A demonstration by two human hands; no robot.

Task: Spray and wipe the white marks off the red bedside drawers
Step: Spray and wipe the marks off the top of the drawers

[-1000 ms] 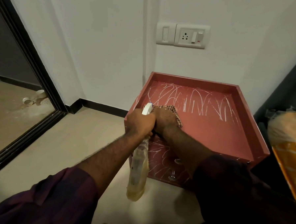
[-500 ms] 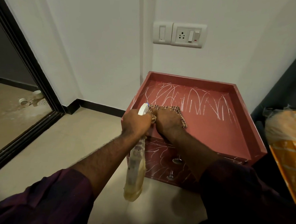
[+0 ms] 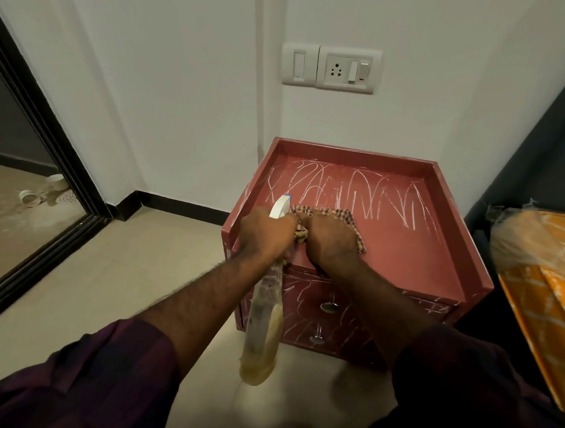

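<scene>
1. Two hands work side by side, knuckles almost touching, at the near left part of the top.
2. Left hand (image 3: 267, 234) is curled round the neck of one spray bottle (image 3: 263, 327). The white nozzle sits above the knuckles and the clear body hangs down before the drawer fronts.
3. Right hand (image 3: 330, 241) is palm down, fingers bunched over one checked cloth (image 3: 337, 213), pressing it onto the top.
4. One red bedside drawers unit (image 3: 403, 253) stands against the white wall, rimmed on three sides.
5. White marks (image 3: 357, 191) run as scribbled loops across the far half of the top, with more on both drawer fronts.
6. Two metal knobs (image 3: 328, 306), one per drawer.
7. Two switch plates (image 3: 331, 68) above; one orange wrapped bundle (image 3: 540, 260) at right.
</scene>
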